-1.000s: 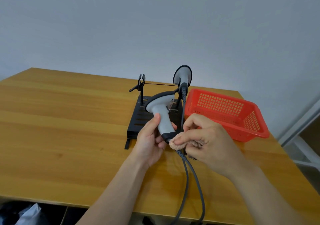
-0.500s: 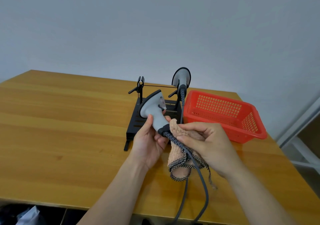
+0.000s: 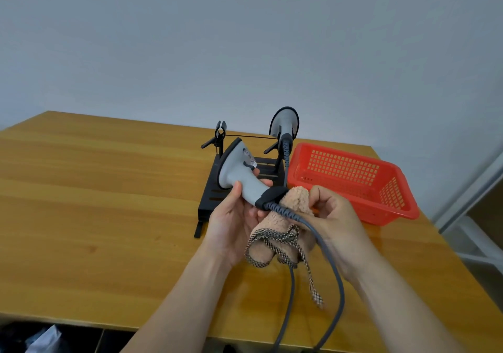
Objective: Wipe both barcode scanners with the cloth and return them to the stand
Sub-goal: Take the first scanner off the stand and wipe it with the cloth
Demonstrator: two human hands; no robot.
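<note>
Worktop [image 3: 95, 203] of pale wood carries everything, with a red mesh basket [image 3: 340, 170] at its far right and a black wire stand [image 3: 211, 197] just beside it on the left. One barcode scanner [image 3: 284, 121] sits parked on the stand's right cradle, head up; the left cradle is vacant. The other scanner [image 3: 239, 173] is held in the air in front of the stand, head tilted away to the left and handle pointing back toward the person.

The held scanner looks like a light, rigid plastic shell, smooth enough to slip if pinched loosely. Its narrow handle is the sensible place to hold it, which leaves the wide head and the window free for wiping. The window is probably the part to treat gently.

The cloth [image 3: 295, 200] is soft, fluffy and limp. Its checked edging hangs loose below the hands, so it needs bunching to press firmly. The grey cable [image 3: 324, 244] is springy where it coils by the handle's black end cap, then trails across the cloth and off the near worktop edge. It may tug or snag as the scanner is turned.

The left hand [image 3: 231, 222] grips the handle just above the end cap, thumb over the near side and fingers wrapped behind. The right hand [image 3: 337, 216] has its fingers curled round the bunched cloth, holding it against the end cap from the right.
</note>
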